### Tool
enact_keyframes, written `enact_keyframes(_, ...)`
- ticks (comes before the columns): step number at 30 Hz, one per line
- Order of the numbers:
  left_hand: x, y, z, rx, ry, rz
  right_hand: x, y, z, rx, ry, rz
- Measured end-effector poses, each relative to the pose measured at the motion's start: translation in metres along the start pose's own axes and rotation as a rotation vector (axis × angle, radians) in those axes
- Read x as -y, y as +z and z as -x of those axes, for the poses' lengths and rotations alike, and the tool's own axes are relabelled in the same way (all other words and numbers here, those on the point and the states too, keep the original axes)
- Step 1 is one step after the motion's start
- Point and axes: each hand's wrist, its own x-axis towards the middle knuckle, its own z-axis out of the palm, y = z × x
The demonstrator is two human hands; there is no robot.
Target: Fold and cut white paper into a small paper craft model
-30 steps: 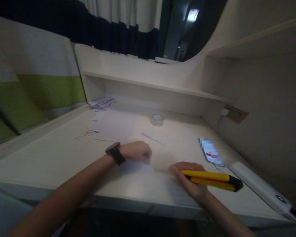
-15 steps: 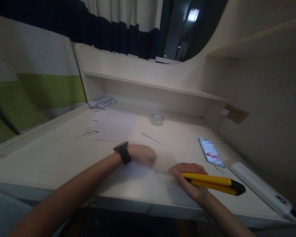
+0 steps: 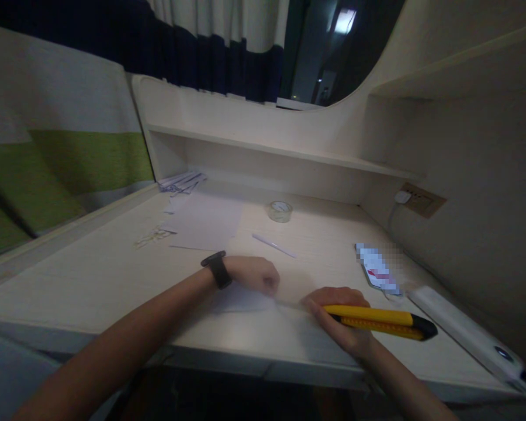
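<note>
With its fingers curled, my left hand (image 3: 256,275) rests over a sheet of white paper (image 3: 243,302) near the desk's front edge; a black watch is on that wrist. What its fingertips hold is hidden. My right hand (image 3: 339,298) is closed around a yellow utility knife (image 3: 377,318), its black end pointing right, away from the paper. Between the two hands runs a thin pale strip (image 3: 289,304), too faint to name.
Beyond my hands lie a slim white stick (image 3: 274,245) and a roll of clear tape (image 3: 279,212). More paper (image 3: 206,225) and folded strips (image 3: 182,182) lie at left. A phone (image 3: 377,270) and a white power strip (image 3: 464,330) line the right side.
Both hands keep nearly the same place and grip. The view has shifted very slightly, and the left hand looks less blurred.
</note>
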Motion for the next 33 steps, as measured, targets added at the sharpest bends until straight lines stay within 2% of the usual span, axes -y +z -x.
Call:
enact_keyframes(5, 0.003, -0.001, -0.003, 0.029, -0.001, 0.009, 0.004, -0.002, -0.003, -0.021, -0.055, 0.047)
enact_keyframes(17, 0.011, -0.002, -0.006, 0.071, 0.038, 0.088, 0.007, -0.003, -0.004, -0.002, -0.041, 0.038)
enact_keyframes(24, 0.001, -0.003, 0.000, 0.025, -0.008, 0.041, 0.008, -0.004, -0.005, -0.002, -0.039, 0.078)
enact_keyframes(30, -0.004, 0.002, 0.002, -0.016, -0.050, -0.063, 0.010, -0.004, -0.005, -0.017, 0.070, -0.043)
enact_keyframes(33, -0.003, 0.004, 0.002, -0.035, -0.048, -0.065, 0.004, -0.003, -0.002, -0.093, 0.161, -0.098)
